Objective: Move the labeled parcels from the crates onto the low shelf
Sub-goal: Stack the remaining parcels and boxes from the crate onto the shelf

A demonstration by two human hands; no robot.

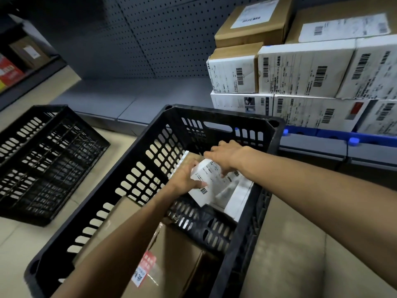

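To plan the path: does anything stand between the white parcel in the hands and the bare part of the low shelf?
Yes: the black crate's far wall stands between the white parcel, gripped by the left hand and right hand, and the low shelf; lifting over it seems needed. Stacked boxes fill the shelf's right side.

White labeled parcel [206, 176] sits tilted inside the black crate [146, 166].

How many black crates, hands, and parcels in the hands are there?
Black crates: 2
Hands, left hand and right hand: 2
White parcel they hold: 1
Total: 5
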